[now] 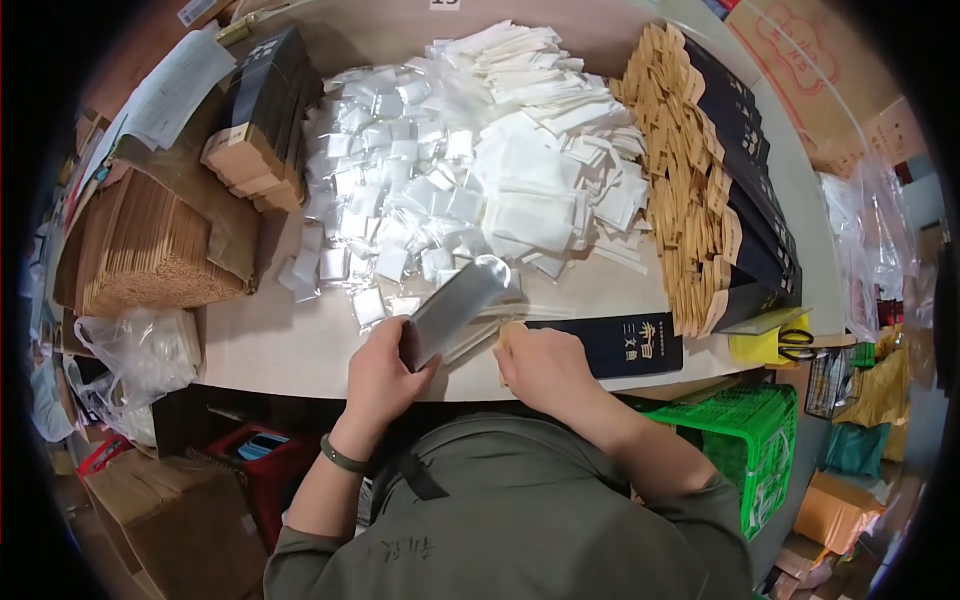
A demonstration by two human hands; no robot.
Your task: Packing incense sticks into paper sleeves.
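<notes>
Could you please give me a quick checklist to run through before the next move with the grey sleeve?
1. Left hand grips the grey sleeve: ok.
2. Sleeve's far end is open: cannot tell, it is blurred.
3. Right hand holds a thin pale piece at the table edge: ok.
4. Dark flat box lies beside the right hand: ok.
5. Pile of small clear packets is close ahead: ok.
</notes>
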